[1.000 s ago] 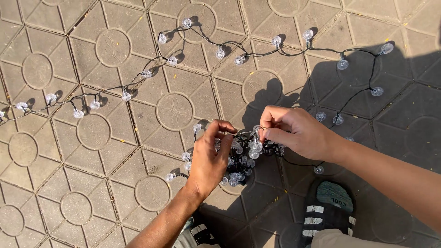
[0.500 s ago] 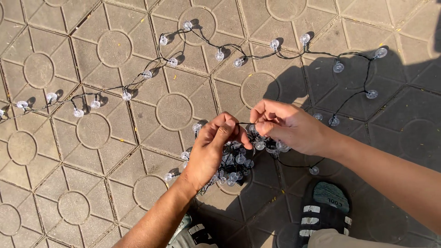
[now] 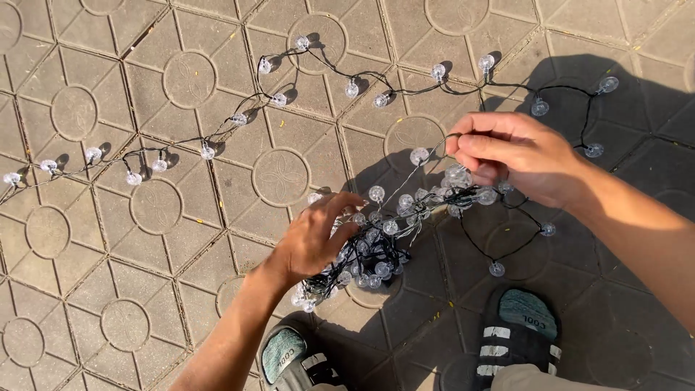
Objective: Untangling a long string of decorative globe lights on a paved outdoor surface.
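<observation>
Above the patterned paving, the left hand gripped the tangled bundle of string lights, while the right hand pinched a single wire strand pulled up from it. Judged step: untangling, partly done. The next move called for feeding that strand clear without tightening the knot.

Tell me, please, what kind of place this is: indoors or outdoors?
Probably outdoors, on a paved walkway or yard. The ground is patterned paving blocks, strong sunlight casts hard shadows, and the person wears slide sandals while both hands untangle a string of small globe lights.
</observation>
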